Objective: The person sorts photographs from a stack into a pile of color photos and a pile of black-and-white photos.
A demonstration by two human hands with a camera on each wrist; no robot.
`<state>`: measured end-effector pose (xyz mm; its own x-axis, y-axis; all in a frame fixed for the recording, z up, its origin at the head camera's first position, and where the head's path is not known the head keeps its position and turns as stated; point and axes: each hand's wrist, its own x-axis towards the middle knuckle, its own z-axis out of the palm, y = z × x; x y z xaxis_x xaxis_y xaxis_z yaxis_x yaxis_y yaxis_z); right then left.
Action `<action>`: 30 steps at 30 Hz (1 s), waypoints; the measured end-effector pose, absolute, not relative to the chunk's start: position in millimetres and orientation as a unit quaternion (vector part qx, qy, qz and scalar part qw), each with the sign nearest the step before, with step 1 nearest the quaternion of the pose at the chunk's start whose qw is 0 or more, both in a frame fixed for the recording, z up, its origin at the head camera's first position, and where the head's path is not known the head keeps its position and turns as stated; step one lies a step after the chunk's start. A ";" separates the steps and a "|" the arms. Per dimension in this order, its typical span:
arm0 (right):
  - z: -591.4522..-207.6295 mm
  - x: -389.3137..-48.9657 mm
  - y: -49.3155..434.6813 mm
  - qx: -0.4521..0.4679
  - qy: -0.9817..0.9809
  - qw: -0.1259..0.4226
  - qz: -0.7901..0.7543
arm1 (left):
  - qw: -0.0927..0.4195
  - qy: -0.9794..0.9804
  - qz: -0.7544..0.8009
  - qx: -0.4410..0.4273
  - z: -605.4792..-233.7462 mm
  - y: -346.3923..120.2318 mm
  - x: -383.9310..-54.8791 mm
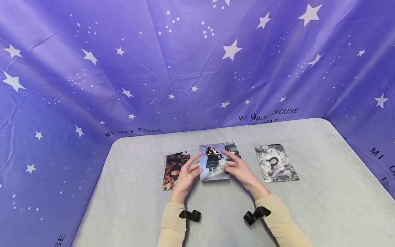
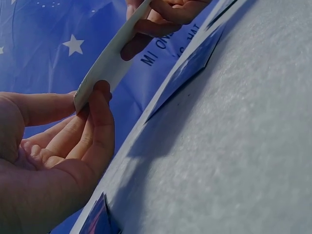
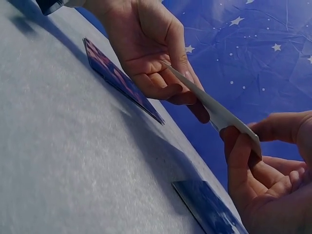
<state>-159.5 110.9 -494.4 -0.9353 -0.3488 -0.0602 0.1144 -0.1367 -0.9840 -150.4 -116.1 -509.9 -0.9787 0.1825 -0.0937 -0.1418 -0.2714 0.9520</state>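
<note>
A photo card (image 1: 212, 162) showing a dark-clothed figure against a pale blue background is held above the table by both hands. My left hand (image 1: 186, 176) pinches its left edge, and my right hand (image 1: 242, 170) pinches the right edge. The left wrist view shows the card's plain whitish back (image 2: 109, 61), with thumb on one face and fingers on the other. Beside my left hand lies a reddish-brown photo card (image 1: 170, 173), partly covered by it. Behind the held card and my right fingers, a darker card (image 1: 232, 150) shows only in part.
A black-and-white photo card (image 1: 275, 164) lies to the right, with another edge showing beneath it. The grey table (image 1: 333, 192) has a rounded far edge against a purple star-printed cloth (image 1: 185, 68). Black straps with small devices (image 1: 191, 215) sit on both wrists.
</note>
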 end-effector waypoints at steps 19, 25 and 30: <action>-502.1 -157.5 73.4 -0.114 0.665 0.140 -0.725 | 0.084 0.590 0.803 0.019 -516.9 -149.3 -141.3; -505.8 -157.6 62.7 -0.109 0.659 0.146 -0.730 | 0.076 0.585 0.807 0.017 -519.3 -157.5 -138.4; -507.8 -156.5 52.9 -0.113 0.663 0.154 -0.724 | 0.061 0.590 0.805 0.018 -522.2 -166.2 -137.0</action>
